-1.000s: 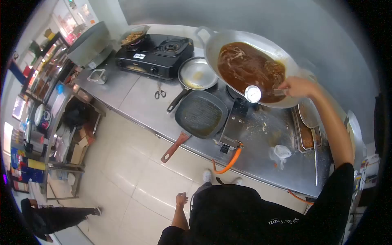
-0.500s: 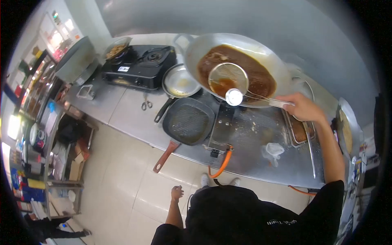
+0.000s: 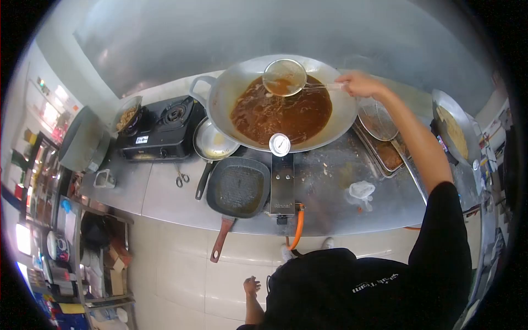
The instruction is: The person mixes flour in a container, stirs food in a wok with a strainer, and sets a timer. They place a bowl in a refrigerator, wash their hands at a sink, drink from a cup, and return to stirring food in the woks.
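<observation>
My right hand (image 3: pixel 361 85) is closed around the handle of a round wire-mesh strainer (image 3: pixel 284 77). The strainer is over the far side of a big metal wok (image 3: pixel 223 104), its mesh at the surface of the dark brown oil (image 3: pixel 280 118); bits of food seem to lie in it, too blurred to name. A dial thermometer (image 3: pixel 280 144) sits at the wok's near rim. Low beside my body hangs my left hand (image 3: pixel 252 286), away from the counter, fingers loosely bent and apart, with nothing visible in it.
On the counter's left stand a black gas stove (image 3: pixel 165 129), a frying pan (image 3: pixel 212 140), a square grill pan (image 3: pixel 239 187) and scissors (image 3: pixel 181 177). Right of the wok, a second strainer (image 3: pixel 378 118) rests over a tray (image 3: pixel 391 159). An orange hose (image 3: pixel 300 225) hangs at the front edge.
The strainer in my right hand has moved from the wok's near side towards its far side. The camera view has turned and shifted. My left hand still hangs low.
</observation>
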